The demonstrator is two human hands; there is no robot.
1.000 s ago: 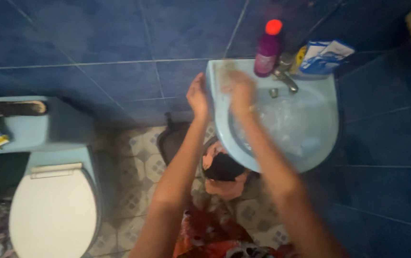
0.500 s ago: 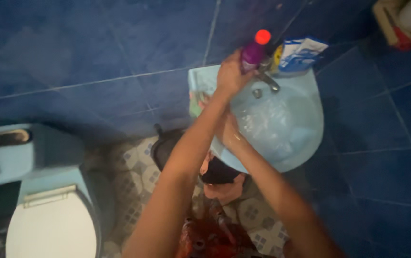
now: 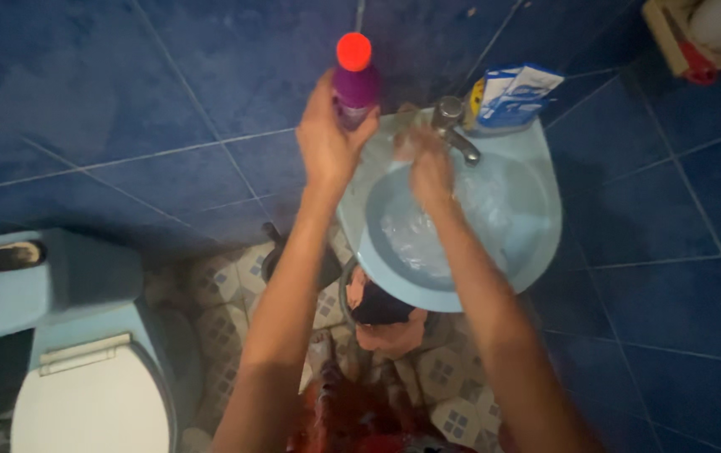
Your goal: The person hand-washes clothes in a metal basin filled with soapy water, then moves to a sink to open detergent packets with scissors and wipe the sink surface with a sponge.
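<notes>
My left hand (image 3: pixel 327 138) grips a purple bottle (image 3: pixel 355 80) with a red cap, lifted off the basin and held up against the blue wall tiles. My right hand (image 3: pixel 426 159) presses on the back rim of the light blue sink (image 3: pixel 536 243), just left of the metal tap (image 3: pixel 452 126). It is blurred, and I cannot tell whether it holds anything. The sink bowl looks wet and foamy.
A blue and white packet (image 3: pixel 511 92) stands on the sink's back rim right of the tap. A toilet with a white lid (image 3: pixel 92 403) is at lower left. Below the sink lie a dark pan (image 3: pixel 289 252) and cloths (image 3: pixel 385 319) on a patterned tile floor.
My left hand took the purple bottle from the sink rim beside the tap and lifted it up to the left. My right hand moved from the sink's left edge toward the tap.
</notes>
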